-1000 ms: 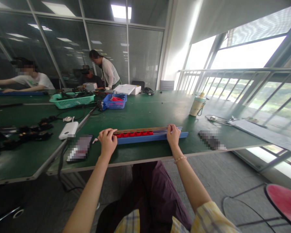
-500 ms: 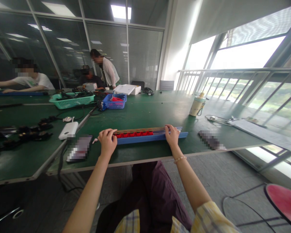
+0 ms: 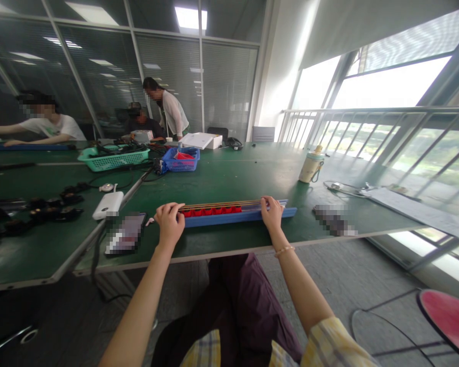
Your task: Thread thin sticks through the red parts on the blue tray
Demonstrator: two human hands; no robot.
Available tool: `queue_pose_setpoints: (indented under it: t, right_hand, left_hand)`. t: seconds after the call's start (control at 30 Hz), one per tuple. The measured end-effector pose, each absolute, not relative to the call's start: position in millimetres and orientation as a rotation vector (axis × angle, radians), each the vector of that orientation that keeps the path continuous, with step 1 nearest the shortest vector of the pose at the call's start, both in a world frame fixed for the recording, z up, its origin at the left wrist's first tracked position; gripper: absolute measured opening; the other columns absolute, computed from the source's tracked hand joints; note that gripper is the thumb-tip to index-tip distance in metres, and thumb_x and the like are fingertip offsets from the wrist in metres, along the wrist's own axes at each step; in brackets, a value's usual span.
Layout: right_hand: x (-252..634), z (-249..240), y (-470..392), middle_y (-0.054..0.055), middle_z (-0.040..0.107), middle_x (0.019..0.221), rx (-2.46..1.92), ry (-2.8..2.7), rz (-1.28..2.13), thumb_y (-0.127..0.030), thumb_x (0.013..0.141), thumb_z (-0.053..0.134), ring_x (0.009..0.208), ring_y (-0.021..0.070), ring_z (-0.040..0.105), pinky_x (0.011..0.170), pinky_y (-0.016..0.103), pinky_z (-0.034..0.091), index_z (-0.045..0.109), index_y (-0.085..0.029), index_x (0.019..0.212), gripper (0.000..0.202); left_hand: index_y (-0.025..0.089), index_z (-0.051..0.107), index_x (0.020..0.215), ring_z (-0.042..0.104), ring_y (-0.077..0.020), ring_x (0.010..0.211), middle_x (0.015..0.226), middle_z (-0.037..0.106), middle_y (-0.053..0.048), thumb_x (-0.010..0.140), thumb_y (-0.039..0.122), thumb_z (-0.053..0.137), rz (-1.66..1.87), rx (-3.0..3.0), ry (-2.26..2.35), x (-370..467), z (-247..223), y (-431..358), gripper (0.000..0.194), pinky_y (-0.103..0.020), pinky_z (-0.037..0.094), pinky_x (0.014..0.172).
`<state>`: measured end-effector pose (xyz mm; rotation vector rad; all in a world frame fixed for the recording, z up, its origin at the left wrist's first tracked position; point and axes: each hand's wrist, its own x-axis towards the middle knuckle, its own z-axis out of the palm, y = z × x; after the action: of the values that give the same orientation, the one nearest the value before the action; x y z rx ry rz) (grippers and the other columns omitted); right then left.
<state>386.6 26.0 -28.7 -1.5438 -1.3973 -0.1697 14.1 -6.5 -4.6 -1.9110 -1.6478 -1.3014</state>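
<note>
Head view: two bare hands closed over a long blue channel on the green surface.
The left hand [image 3: 169, 221] curls its fingers over the left end of the blue channel [image 3: 229, 219]; the right hand [image 3: 271, 211], fingers drawn in narrow, grips near the right end. I can't tell whether the fingertips also take the thin strips [image 3: 218, 205] along the far side. Red pieces [image 3: 210, 211] sit in a row between, toward the left. I'd judge the step as steadying or lining up parts; the next move seems to call for even, level pressure from both ends. Farther across the surface [image 3: 233, 181] stand a bottle [image 3: 310, 167], then a blue basket [image 3: 181, 162].
</note>
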Motion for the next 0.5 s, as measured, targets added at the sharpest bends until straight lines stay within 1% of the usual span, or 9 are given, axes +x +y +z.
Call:
queue_pose_setpoints:
  t: [0.33, 0.5]
  right_hand:
    - [387.9, -32.1, 29.2, 0.008, 0.071, 0.09, -1.544, -1.359, -0.181, -0.041, 0.099, 0.037, 0.09, 0.0236, 0.055, 0.088, 0.036, 0.031, 0.068, -0.019, 0.099, 0.038]
    - [388.9, -32.5, 29.7, 0.008, 0.072, 0.091, -1.511, -1.369, -0.186, -0.041, 0.1, 0.037, 0.089, 0.0231, 0.056, 0.089, 0.036, 0.032, 0.069, -0.02, 0.098, 0.039]
  left_hand:
    - [0.024, 0.073, 0.107, 0.049, -0.0303, 0.111, 0.111, 0.066, -0.009, 0.085, 0.014, 0.049, -1.278, -1.898, -1.657, 13.7, -4.7, -6.3, 0.034, -0.047, 0.038, 0.095]
    - [0.024, 0.073, 0.107, 0.049, -0.0306, 0.111, 0.111, 0.066, -0.009, 0.085, 0.014, 0.049, -1.282, -1.904, -1.654, 14.2, -3.7, -6.9, 0.035, -0.047, 0.039, 0.094]
